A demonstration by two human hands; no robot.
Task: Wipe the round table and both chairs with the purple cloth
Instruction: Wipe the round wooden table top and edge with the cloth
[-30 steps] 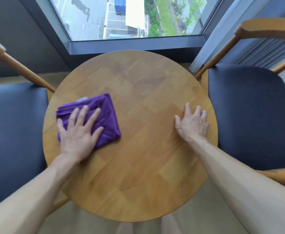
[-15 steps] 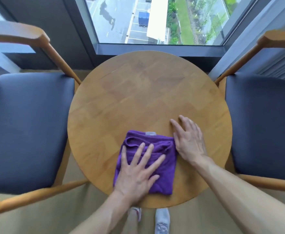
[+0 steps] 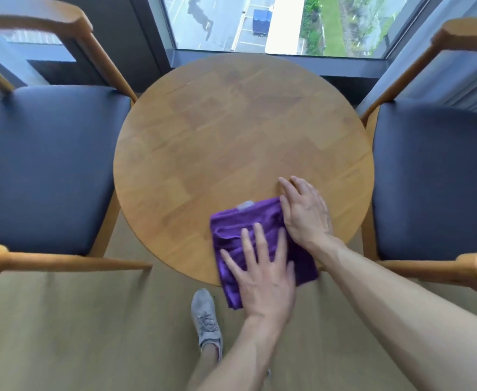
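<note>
The folded purple cloth point(image 3: 248, 230) lies at the near edge of the round wooden table point(image 3: 231, 131), its near part hanging past the rim. My left hand point(image 3: 262, 275) presses flat on the cloth with fingers spread. My right hand point(image 3: 305, 213) lies flat on the tabletop, touching the cloth's right edge. A wooden chair with a dark blue seat point(image 3: 48, 170) stands to the left of the table. A matching chair point(image 3: 435, 179) stands to its right.
A large window point(image 3: 274, 24) rises behind the table, with a dark frame below it. Beige floor point(image 3: 90, 334) lies in front. My grey shoe point(image 3: 206, 320) is just under the table's near edge. Chair armrests stick out on both sides.
The cloth slid from the table's left side to its near edge, under my left hand, and now overhangs the rim. My right hand has come in against the cloth. The camera has pulled back.
</note>
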